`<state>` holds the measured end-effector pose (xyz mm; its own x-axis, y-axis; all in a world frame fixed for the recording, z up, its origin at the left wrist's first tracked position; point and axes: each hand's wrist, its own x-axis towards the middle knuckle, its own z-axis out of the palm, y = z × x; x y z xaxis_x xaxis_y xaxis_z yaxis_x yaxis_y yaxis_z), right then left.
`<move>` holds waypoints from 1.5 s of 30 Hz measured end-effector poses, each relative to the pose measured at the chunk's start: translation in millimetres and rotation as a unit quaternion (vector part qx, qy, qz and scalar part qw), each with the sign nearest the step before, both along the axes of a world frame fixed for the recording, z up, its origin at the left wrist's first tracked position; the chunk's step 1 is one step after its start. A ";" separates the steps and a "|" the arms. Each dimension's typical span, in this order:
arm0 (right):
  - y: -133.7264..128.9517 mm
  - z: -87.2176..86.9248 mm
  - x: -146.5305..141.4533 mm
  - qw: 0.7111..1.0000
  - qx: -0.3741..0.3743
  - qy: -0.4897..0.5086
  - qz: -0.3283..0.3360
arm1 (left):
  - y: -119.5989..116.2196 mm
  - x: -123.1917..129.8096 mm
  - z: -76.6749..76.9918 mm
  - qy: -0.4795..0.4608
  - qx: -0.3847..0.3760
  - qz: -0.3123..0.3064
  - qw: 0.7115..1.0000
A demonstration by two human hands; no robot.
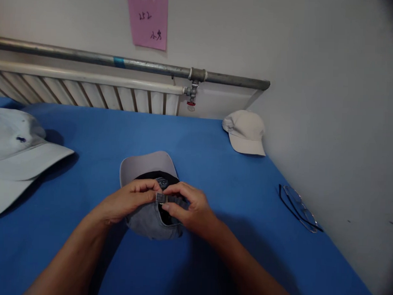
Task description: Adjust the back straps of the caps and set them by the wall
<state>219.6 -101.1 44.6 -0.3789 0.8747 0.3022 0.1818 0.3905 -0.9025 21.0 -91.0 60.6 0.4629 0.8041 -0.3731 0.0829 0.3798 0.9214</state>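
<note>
A grey baseball cap (148, 225) lies on the blue cover in front of me, its back opening towards me and its brim pointing away. My left hand (132, 199) pinches one end of the cap's adjustment strap (161, 198). On the other side, my right hand (191, 207) grips the strap by its metal buckle, thumb and forefinger closed on it. Both hands nearly meet over the opening. Part of the cap's inside, with a dark sweatband and a round label, shows beyond the fingers.
White caps (22, 158) sit at the left edge, and a pale cap (245, 130) rests at the back right. Eyeglasses (300, 209) lie by the right wall. Behind the blue surface (196, 143) are a radiator (121, 97), a metal pipe (154, 66) and a pink note (149, 21).
</note>
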 end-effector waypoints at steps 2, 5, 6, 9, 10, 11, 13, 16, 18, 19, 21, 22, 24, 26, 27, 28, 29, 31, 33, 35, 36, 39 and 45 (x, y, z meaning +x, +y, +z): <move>-0.1 -3.7 0.1 0.999 0.037 -0.004 0.006 | -0.3 0.0 0.2 -0.009 0.005 0.000 1.000; -0.2 -8.1 0.6 0.998 0.066 -0.020 0.010 | -0.6 0.6 -0.3 -0.019 0.016 0.000 1.000; -0.4 -8.8 0.6 0.997 0.072 -0.027 0.010 | -0.6 0.8 -0.5 -0.021 0.017 0.000 1.000; -1.6 -8.7 0.3 0.995 0.084 -0.046 0.005 | -0.7 1.0 -0.5 -0.013 0.014 0.000 1.000; -2.1 -8.0 0.2 0.995 0.084 -0.050 0.004 | -0.8 0.7 0.1 -0.009 0.014 0.000 1.000; -2.5 -7.1 0.2 0.995 0.085 -0.052 0.003 | -0.9 0.2 0.9 -0.005 0.016 0.000 1.000; -3.2 -5.3 0.2 0.995 0.086 -0.054 -0.001 | -1.0 -1.2 3.1 -0.006 0.030 0.012 0.999; -4.3 -3.0 0.4 0.994 0.088 -0.061 -0.014 | -0.8 -3.5 5.8 -0.011 0.069 0.030 0.997; -5.3 -2.0 0.1 0.993 0.092 -0.072 -0.019 | -0.6 -4.2 6.2 -0.006 0.088 0.011 0.996; -5.8 -1.6 -0.2 0.992 0.095 -0.076 -0.019 | -0.5 -4.1 5.9 -0.001 0.094 -0.002 0.996; -6.7 -0.7 -1.0 0.991 0.101 -0.083 -0.012 | -0.5 -3.6 5.0 0.020 0.102 -0.018 0.994; -7.0 -0.4 -1.4 0.991 0.104 -0.084 -0.007 | -0.6 -3.3 4.5 0.031 0.104 -0.020 0.994; -7.6 0.1 -1.9 0.990 0.110 -0.085 0.000 | -0.8 -3.1 3.9 0.042 0.103 -0.023 0.994; -7.9 0.3 -2.0 0.990 0.116 -0.086 -0.001 | -1.0 -4.0 3.7 0.036 0.094 -0.027 0.995; -8.1 0.4 -1.9 0.989 0.116 -0.088 -0.004 | -1.1 -4.8 3.7 0.032 0.089 -0.030 0.995; -8.3 0.5 -1.8 0.989 0.114 -0.091 -0.006 | -1.0 -5.9 3.8 0.029 0.086 -0.033 0.995; -8.5 0.7 -1.6 0.990 0.110 -0.094 -0.006 | -1.0 -7.0 3.8 0.026 0.083 -0.035 0.996; -9.0 1.2 -1.5 0.990 0.099 -0.098 -0.009 | -0.8 -9.4 3.8 0.015 0.081 -0.037 0.996; -9.4 1.7 -1.7 0.991 0.097 -0.096 -0.015 | -0.8 -11.7 4.0 0.001 0.080 -0.032 0.996; -9.7 2.1 -2.1 0.991 0.101 -0.091 -0.021 | -1.0 -13.9 4.1 -0.007 0.080 -0.027 0.996; -9.8 2.2 -2.2 0.990 0.102 -0.090 -0.023 | -1.2 -15.0 4.0 -0.009 0.079 -0.025 0.997; -10.1 2.4 -2.2 0.991 0.093 -0.092 -0.023 | -1.6 -18.6 3.0 -0.015 0.073 -0.021 0.997; -9.7 3.2 -0.6 0.992 0.087 -0.087 -0.032 | -1.1 -23.0 -0.4 -0.052 0.046 -0.017 0.997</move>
